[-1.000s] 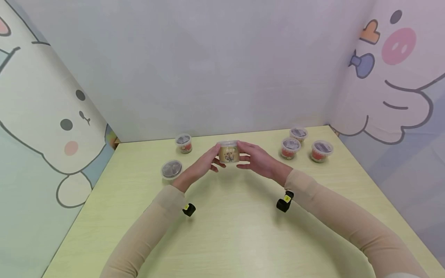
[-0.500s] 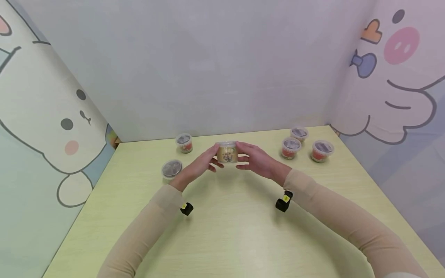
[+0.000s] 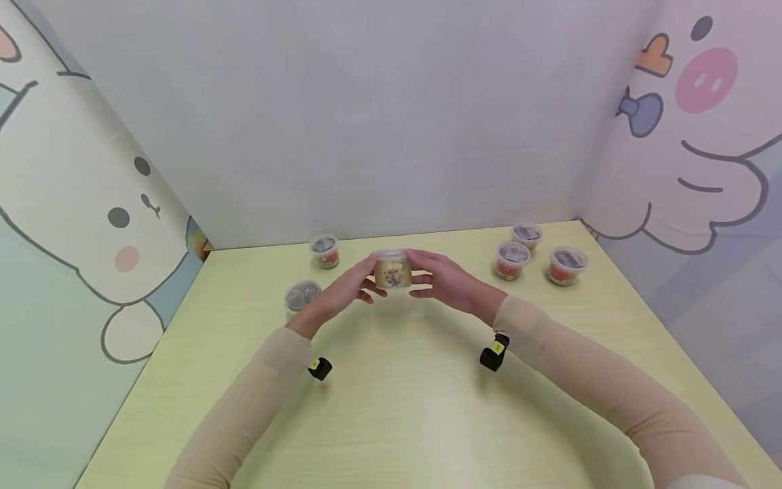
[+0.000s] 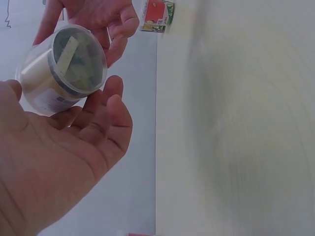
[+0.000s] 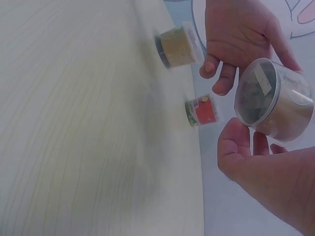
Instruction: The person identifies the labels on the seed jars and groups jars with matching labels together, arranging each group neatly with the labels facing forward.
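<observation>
A clear lidded plastic tub with a yellowish label (image 3: 393, 270) is raised over the far middle of the table, between both hands. My left hand (image 3: 345, 288) grips its left side, thumb near the lid's edge and other fingers lower down. From the opposite side my right hand (image 3: 449, 282) holds it the same way. In the left wrist view the tub (image 4: 78, 64) shows its see-through base with a pale strip on it. The right wrist view shows the tub (image 5: 266, 98) with several fingers curled beneath it.
Three red-labelled tubs (image 3: 512, 261) stand at the back right of the table (image 3: 403, 407). A red-labelled tub (image 3: 324, 252) stands back left; nearer is a yellowish-labelled tub (image 5: 177, 47), close by my left wrist. A plain backdrop (image 3: 379, 136) rises behind the table, with cartoon-printed sides.
Both hands and the tub between them have shifted slightly to the left. The grip looks the same, and the other tubs stay where they were.
</observation>
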Demonstrator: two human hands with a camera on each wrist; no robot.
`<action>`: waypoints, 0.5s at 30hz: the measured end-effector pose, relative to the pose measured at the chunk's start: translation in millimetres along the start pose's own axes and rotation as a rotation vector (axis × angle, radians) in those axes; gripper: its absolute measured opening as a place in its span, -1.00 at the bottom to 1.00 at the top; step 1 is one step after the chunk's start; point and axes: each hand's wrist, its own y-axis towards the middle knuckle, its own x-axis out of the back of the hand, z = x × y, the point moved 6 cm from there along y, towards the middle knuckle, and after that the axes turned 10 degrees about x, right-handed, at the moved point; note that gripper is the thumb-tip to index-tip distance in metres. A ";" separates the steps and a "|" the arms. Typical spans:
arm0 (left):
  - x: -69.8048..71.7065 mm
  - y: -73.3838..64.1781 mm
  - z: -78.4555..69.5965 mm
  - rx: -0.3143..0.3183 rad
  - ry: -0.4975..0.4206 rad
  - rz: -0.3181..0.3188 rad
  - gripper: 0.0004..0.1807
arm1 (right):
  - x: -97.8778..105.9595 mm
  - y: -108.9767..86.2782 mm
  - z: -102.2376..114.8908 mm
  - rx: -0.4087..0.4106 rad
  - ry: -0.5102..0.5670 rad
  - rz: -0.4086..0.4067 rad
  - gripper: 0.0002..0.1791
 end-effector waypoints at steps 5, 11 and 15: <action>7.7 -7.4 -0.6 0.017 0.038 -0.016 -0.29 | -5.7 2.0 0.6 -0.004 -0.037 0.011 -0.30; 17.0 -18.4 -1.5 0.043 0.060 -0.011 -0.30 | -11.6 5.6 -1.7 0.003 -0.034 0.037 -0.31; 28.6 -24.2 0.0 0.056 0.116 0.013 -0.28 | -16.7 10.3 -2.8 0.027 -0.065 0.056 -0.36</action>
